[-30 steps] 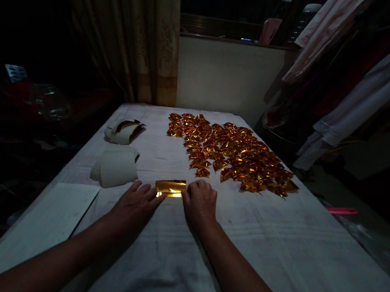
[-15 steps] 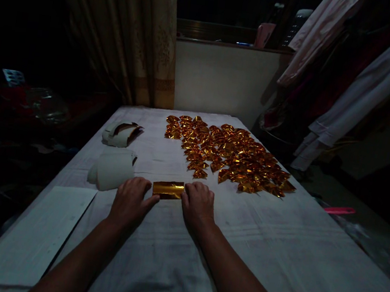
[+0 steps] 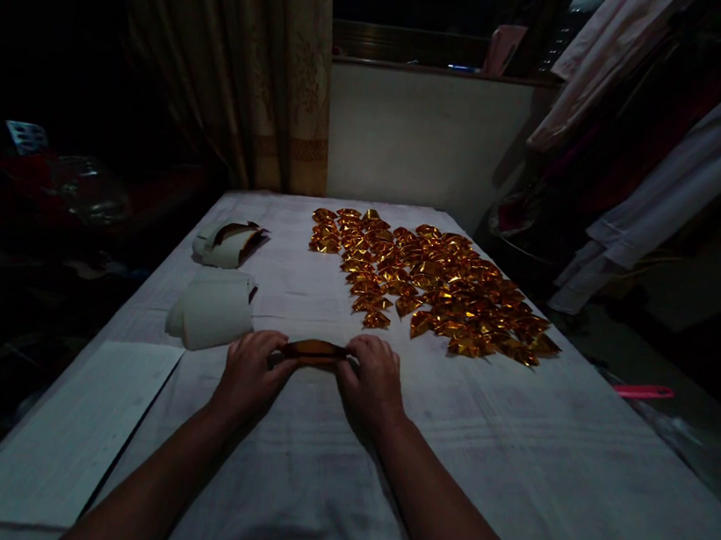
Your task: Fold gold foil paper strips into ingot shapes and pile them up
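A folded strip of gold foil paper (image 3: 315, 353) spans the gap between my hands at the middle of the table. My left hand (image 3: 252, 373) pinches its left end, thumb in front and fingers behind. The right end is pinched by my right hand (image 3: 373, 380) in the same way. Between them the foil bows upward, with a dark slit along its length. Beyond my right hand lies a spread of folded gold foil pieces (image 3: 438, 289). Close to my left hand is a curled stack of pale paper sheets (image 3: 212, 312).
Another curled stack (image 3: 224, 243) with dark edges lies farther back. A flat white board or sheet (image 3: 70, 427) rests at the table's left side. The cloth-covered table (image 3: 507, 466) ends at a wall (image 3: 424, 137); clothes (image 3: 699, 164) hang at the right, a curtain (image 3: 230, 49) at the left.
The foil strip lay flat with its shiny face up; now it is bowed, showing a darker side and a slit. Both hands have closed on its ends. The view has shifted slightly.
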Tool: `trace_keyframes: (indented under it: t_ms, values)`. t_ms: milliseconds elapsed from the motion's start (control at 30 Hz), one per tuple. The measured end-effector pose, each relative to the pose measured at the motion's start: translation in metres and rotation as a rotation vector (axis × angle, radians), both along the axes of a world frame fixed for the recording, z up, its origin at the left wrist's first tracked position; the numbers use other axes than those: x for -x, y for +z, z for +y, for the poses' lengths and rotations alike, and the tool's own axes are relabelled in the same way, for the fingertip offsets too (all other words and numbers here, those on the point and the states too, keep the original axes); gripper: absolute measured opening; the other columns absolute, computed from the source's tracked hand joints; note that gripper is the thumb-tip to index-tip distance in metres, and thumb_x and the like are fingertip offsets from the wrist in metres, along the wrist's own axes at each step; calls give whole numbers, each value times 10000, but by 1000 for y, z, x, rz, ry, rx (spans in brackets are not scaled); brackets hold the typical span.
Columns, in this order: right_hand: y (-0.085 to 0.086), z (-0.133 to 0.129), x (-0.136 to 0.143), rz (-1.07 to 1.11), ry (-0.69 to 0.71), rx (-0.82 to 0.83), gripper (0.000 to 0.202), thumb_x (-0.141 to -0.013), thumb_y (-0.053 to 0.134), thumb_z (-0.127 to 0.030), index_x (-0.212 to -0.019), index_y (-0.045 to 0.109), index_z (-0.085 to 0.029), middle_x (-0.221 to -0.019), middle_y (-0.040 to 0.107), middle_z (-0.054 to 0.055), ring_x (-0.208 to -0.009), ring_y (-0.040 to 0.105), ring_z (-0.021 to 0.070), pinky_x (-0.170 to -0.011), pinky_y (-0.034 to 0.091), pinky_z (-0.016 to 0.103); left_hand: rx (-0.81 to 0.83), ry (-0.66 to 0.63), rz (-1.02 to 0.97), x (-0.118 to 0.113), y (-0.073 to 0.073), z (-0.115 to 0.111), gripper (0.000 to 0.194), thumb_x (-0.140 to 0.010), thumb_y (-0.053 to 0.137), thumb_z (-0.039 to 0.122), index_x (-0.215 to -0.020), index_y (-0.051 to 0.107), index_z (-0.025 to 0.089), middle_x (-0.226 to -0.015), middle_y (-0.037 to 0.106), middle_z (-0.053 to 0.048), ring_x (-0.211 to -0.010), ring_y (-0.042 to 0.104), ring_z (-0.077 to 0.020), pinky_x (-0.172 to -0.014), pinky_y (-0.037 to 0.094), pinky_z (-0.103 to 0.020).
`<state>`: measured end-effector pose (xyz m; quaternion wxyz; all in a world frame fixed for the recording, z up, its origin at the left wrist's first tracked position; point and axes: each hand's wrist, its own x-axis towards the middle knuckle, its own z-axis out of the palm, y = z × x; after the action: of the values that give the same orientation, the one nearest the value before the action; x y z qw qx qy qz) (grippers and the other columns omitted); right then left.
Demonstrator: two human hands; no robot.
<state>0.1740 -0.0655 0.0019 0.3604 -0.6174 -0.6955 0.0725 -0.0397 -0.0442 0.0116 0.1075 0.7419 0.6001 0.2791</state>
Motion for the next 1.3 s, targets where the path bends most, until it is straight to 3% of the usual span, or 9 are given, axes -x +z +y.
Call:
trace_keyframes:
  t_ms: [233, 433, 600, 700, 767, 867, 967, 1133, 1300]
  values:
    - [-3, 4, -1, 82, 27, -58, 94, -851, 576, -181, -891, 650, -224, -986, 687, 51, -952, 582, 214, -838, 396, 325, 110, -46, -306, 0, -1, 3, 236, -828, 554, 433, -801, 653, 219, -818, 713, -31, -821, 656, -219, -787, 505, -348]
    - [7, 2, -2, 236, 111, -34, 121, -867, 571, -293, -902, 658, -215, -852, 708, 34, -817, 637, 197, -784, 472, 320, 217, -73, -665, -2, 4, 1, 285, -788, 637, 479, -861, 627, 204, -843, 687, -21, -818, 656, -201, -736, 531, -317]
    - [16, -1, -3, 532, 263, 26, 241, -937, 484, -387, -869, 656, -231, -744, 694, -2, -710, 661, 162, -696, 529, 284, 202, -53, -766, 3, 11, 2, 371, -824, 624, 510, -1051, 594, 219, -895, 675, -19, -835, 657, -184, -737, 538, -299]
    - [14, 2, -5, 594, 253, 18, 237, -943, 483, -377, -935, 669, -229, -785, 709, 13, -738, 672, 168, -705, 548, 296, 292, -79, -825, 4, 18, -1, 472, -887, 548, 525, -1258, 500, 238, -869, 640, 1, -744, 649, -164, -654, 533, -275]
    - [13, 5, -8, 504, 237, -51, 238, -895, 539, -310, -1083, 664, -235, -965, 723, 45, -876, 671, 190, -772, 551, 324, 367, -140, -810, 3, 23, -3, 528, -920, 502, 512, -1375, 428, 254, -867, 624, 5, -721, 643, -161, -644, 533, -281]
    - [14, 6, -13, 260, 284, -160, 436, -846, 569, -195, -1276, 608, -256, -1285, 628, 91, -1174, 580, 225, -966, 488, 395, 464, -265, -718, 3, 28, -2, 598, -913, 513, 487, -1449, 391, 252, -889, 623, -6, -768, 639, -170, -697, 536, -298]
    - [17, 4, -16, 27, 338, -212, 417, -856, 609, -192, -1259, 644, -293, -1434, 514, 92, -1306, 477, 252, -1046, 412, 435, 504, -353, -582, 4, 31, 4, 646, -890, 540, 485, -1470, 403, 236, -902, 626, -15, -781, 624, -171, -705, 520, -292]
    - [15, 2, -16, -134, 358, -312, 188, -871, 662, -278, -1027, 744, -344, -1439, 521, 38, -1320, 454, 258, -1044, 373, 435, 471, -456, -355, 4, 40, 21, 716, -896, 520, 469, -1530, 326, 198, -824, 613, 13, -716, 586, -153, -671, 482, -271]
    - [16, 1, -9, -236, 373, -390, 97, -914, 649, -267, -928, 736, -307, -1299, 654, 21, -1287, 486, 231, -1037, 340, 403, 263, -566, -181, -14, 43, 47, 661, -882, 538, 370, -1505, 386, 212, -869, 686, 1, -799, 629, -163, -782, 475, -283]
